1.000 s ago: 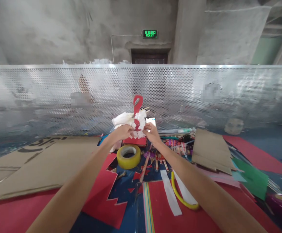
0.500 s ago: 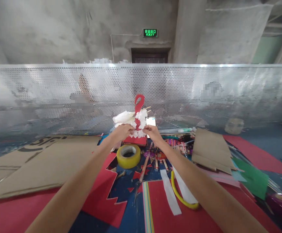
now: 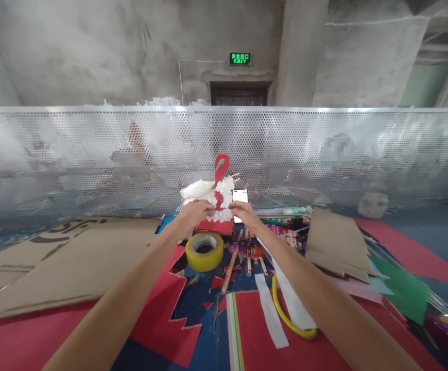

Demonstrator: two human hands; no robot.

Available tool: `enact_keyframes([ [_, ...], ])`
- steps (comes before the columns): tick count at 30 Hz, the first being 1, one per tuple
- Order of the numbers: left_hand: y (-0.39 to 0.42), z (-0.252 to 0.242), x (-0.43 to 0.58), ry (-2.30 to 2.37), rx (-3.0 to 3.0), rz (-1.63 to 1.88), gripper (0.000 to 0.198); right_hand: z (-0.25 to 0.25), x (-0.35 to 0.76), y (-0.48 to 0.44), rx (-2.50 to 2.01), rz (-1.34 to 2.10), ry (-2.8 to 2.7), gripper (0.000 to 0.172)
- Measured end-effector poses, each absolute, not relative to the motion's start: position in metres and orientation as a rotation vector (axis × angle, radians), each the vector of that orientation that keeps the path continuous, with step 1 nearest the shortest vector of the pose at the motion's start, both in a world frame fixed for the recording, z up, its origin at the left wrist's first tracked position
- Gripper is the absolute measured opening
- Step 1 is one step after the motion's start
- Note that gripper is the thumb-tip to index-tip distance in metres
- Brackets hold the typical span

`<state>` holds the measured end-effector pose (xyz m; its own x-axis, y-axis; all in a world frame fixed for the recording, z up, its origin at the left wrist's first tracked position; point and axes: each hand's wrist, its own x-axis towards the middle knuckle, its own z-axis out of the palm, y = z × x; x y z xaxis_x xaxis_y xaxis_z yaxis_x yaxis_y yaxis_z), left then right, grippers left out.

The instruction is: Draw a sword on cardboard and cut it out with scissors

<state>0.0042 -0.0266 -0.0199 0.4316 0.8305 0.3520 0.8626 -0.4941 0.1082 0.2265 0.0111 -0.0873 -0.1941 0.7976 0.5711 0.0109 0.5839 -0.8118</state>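
Note:
A red paper craft (image 3: 221, 172) with a curved, swan-like neck stands upright in the middle, on a red base (image 3: 215, 226). White crumpled tissue tufts (image 3: 226, 191) cover its front, and a puffy white piece (image 3: 197, 189) sticks out to the left. From the left, my left hand (image 3: 199, 212) pinches the lower edge of the white tufts. Opposite it, my right hand (image 3: 244, 213) has thumb and fingers closed at the tufts' right edge. The fingertips partly hide what they grip. Just behind my right hand is a phone (image 3: 240, 196) with a lit white screen.
A yellow tape roll (image 3: 204, 262) lies in front of the craft. Flat cardboard (image 3: 73, 263) spreads left, smaller cardboard pieces (image 3: 336, 242) right. Red sheets (image 3: 255, 330), white strips (image 3: 272, 314), a yellow curved tube (image 3: 286, 317) and sticks lie nearer. A perforated metal screen (image 3: 162, 149) stands behind.
The whole view has shifted slightly, with everything sitting a little lower in the picture. Both hands stay at the white tufts, their grip almost the same.

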Motion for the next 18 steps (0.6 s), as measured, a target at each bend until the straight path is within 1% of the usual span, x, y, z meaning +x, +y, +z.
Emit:
enact_keyframes([
  [3, -0.028, -0.02, 0.004, -1.548, -2.563, -0.565, 0.03, -0.086, 0.229, 0.011, -0.696, 0.794, -1.67, 0.024],
  [7, -0.026, -0.023, 0.005, -1.569, -2.536, -0.587, 0.026, -0.083, 0.226, 0.012, -0.731, 0.682, -1.684, 0.023],
  [10, -0.024, -0.026, 0.007, -1.585, -2.505, -0.612, 0.025, -0.082, 0.224, 0.013, -0.736, 0.629, -1.699, 0.026],
  [18, -0.023, -0.037, 0.018, -1.683, -2.395, -0.752, 0.047, -0.078, 0.232, 0.008, -0.685, 0.708, -1.77, 0.029],
])
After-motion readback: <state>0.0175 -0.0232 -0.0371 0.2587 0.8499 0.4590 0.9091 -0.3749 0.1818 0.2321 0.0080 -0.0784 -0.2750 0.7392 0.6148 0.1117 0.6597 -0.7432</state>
